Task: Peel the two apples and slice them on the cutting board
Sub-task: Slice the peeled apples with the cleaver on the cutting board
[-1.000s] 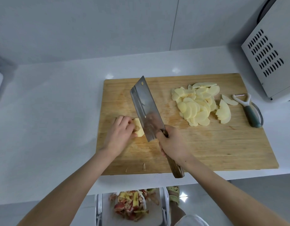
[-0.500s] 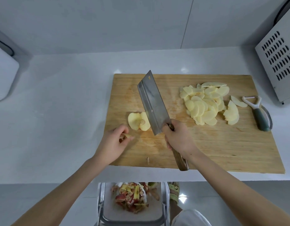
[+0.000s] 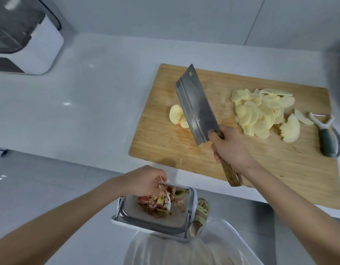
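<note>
While the right hand (image 3: pixel 230 148) grips the cleaver (image 3: pixel 195 108) raised over the cutting board (image 3: pixel 280 169), the left hand (image 3: pixel 144 180) hangs over the bin (image 3: pixel 131 207) below the board, grasp unclear; unwatched, the blade could drop onto the 2 apple pieces (image 3: pixel 177 116) at the board's left

Bare tabletop (image 3: pixel 98 104) lies open left of the cutting board (image 3: pixel 161 146). The cleaver (image 3: pixel 195 109) slants over the board's middle; slices (image 3: pixel 260 115) and a peeler (image 3: pixel 326 138) crowd its right end.
</note>
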